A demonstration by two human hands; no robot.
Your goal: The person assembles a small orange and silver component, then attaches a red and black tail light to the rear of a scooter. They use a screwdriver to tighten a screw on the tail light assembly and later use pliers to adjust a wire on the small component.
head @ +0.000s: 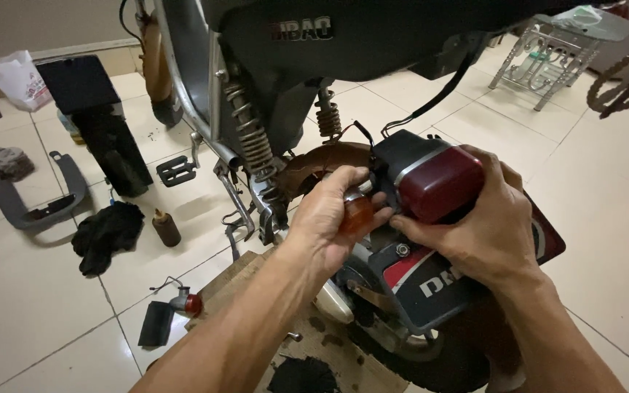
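I look down at the rear of a small motorbike. My left hand (327, 218) is closed around an orange turn-signal lamp (357, 213) at the left side of the tail. My right hand (483, 218) grips the tail-light unit, whose red lens (440, 182) shows above my fingers, with black housing and wires behind it. Below sits the rear mudguard (431, 280) with a red and white panel. Coil shock springs (250, 131) rise toward the black seat.
The bike rests on a wooden block (234, 284) on a white tiled floor. On the floor at left lie a loose signal lamp (187, 302), a brown bottle (166, 227), a black rag (107, 233), a grey plastic cover (38, 200) and a foot pedal (176, 171). A glass-topped metal table (562, 51) stands back right.
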